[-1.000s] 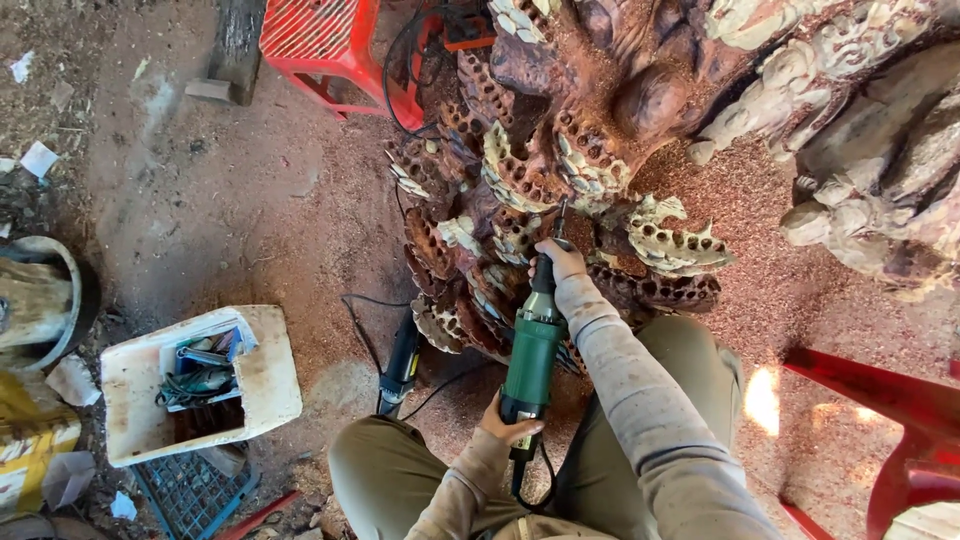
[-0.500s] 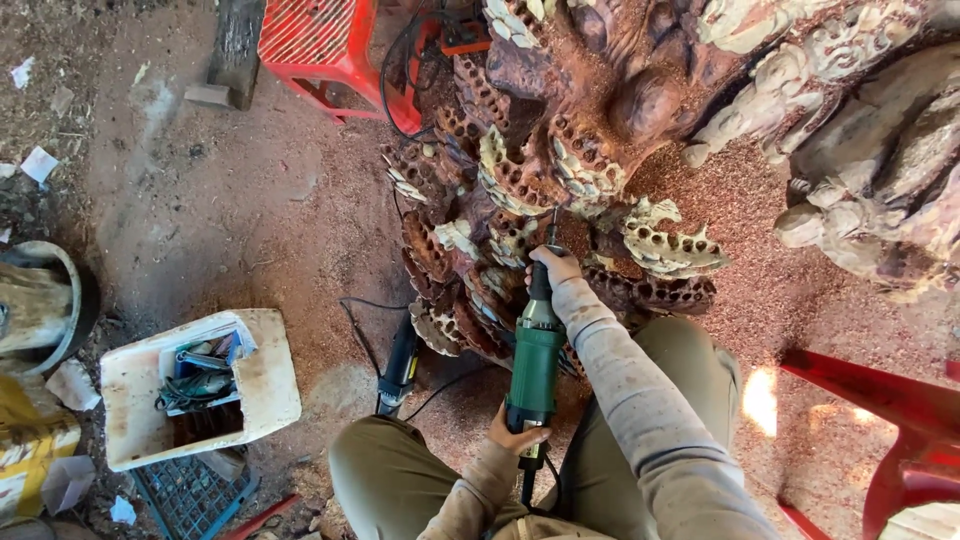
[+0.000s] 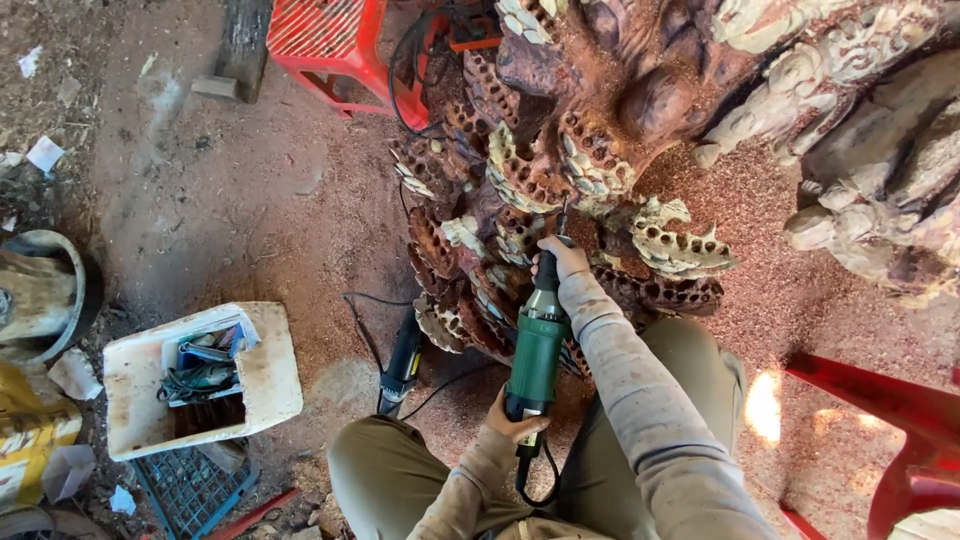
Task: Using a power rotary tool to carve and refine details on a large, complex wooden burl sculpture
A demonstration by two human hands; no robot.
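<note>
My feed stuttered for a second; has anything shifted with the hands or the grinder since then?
Hardly anything. The green grinder keeps its tip on the carved wood, right hand still at its nose, left hand at its rear. The second tool still lies on the ground.

Bare dirt floor (image 3: 200, 200), packed and dusty on the left, covered in reddish sawdust (image 3: 800, 290) on the right. Red plastic stool (image 3: 330, 45) at top; part of another red plastic seat (image 3: 900, 420) at lower right. White foam box (image 3: 265, 375) with odds and ends on the ground at left, standing partly on a blue crate (image 3: 185, 490). Paper scraps (image 3: 45, 155) scattered at far left. A black cable (image 3: 365, 325) trails over the dirt. Small patch of sunlight (image 3: 762, 405) on the sawdust.
</note>
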